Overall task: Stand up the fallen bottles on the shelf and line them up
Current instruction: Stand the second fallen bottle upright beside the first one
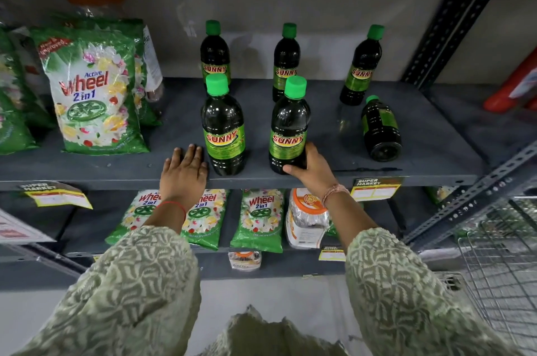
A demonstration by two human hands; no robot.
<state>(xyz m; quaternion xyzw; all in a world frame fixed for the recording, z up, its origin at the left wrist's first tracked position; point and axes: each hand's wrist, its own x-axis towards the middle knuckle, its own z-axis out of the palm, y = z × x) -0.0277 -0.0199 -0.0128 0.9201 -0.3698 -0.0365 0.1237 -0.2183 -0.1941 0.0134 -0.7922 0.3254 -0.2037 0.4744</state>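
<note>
Several dark Sunny bottles with green caps stand on the grey shelf (pixel 421 134). Three stand upright at the back: left (pixel 215 53), middle (pixel 285 63) and right (pixel 361 66). Two stand at the front: one at front left (pixel 223 126) and one at front middle (pixel 288 129). One bottle (pixel 380 129) lies fallen on its side at the right, base toward me. My right hand (pixel 312 169) grips the base of the front middle bottle. My left hand (pixel 183 171) rests flat on the shelf edge, just left of the front left bottle, fingers apart.
Green Wheel detergent bags (pixel 96 94) stand at the shelf's left. More Wheel bags (pixel 258 219) and a white jar (pixel 305 219) lie on the lower shelf. A perforated metal upright (pixel 453 21) rises at the right, with a wire cart (pixel 499 262) below it.
</note>
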